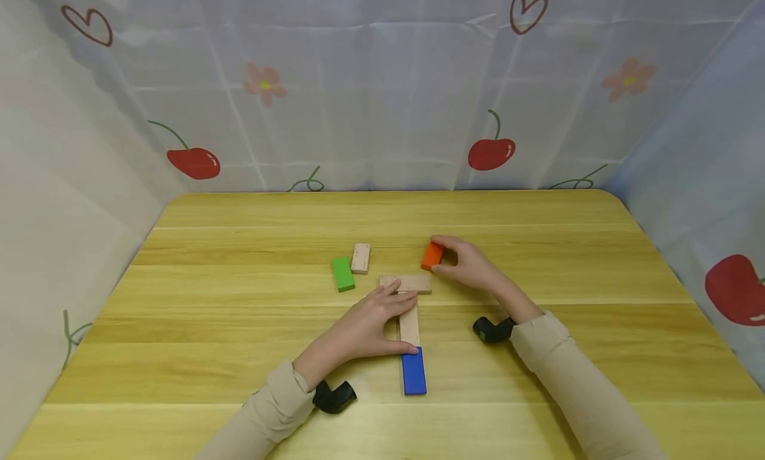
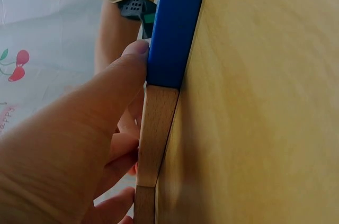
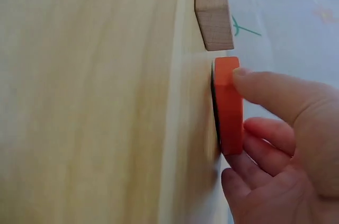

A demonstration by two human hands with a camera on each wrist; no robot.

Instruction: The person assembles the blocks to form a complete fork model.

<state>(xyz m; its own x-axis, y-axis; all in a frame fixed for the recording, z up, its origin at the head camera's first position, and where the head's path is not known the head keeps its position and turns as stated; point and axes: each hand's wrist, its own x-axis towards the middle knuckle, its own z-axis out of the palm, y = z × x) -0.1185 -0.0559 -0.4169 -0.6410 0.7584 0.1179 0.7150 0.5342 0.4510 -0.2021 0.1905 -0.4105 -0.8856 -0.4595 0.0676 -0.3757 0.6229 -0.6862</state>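
In the head view a blue block [image 1: 414, 374] and a plain wooden block [image 1: 409, 326] lie end to end. Across their far end lies another plain wooden block [image 1: 421, 285], making a T shape. My left hand [image 1: 369, 324] rests over this row, its thumb on the near end by the blue block and its spread fingers on the plain blocks. To the right of the crosspiece, my right hand [image 1: 469, 264] pinches an orange block [image 1: 431, 256] between thumb and fingers. The right wrist view shows the orange block [image 3: 229, 110] low at the tabletop, apart from a wooden block [image 3: 216, 17].
A green block [image 1: 343, 274] and a loose plain wooden block [image 1: 361, 258] lie side by side left of the crosspiece. Each wrist wears a black device [image 1: 335, 397]. Behind the wooden table [image 1: 179, 340] hangs a printed curtain [image 1: 370, 101].
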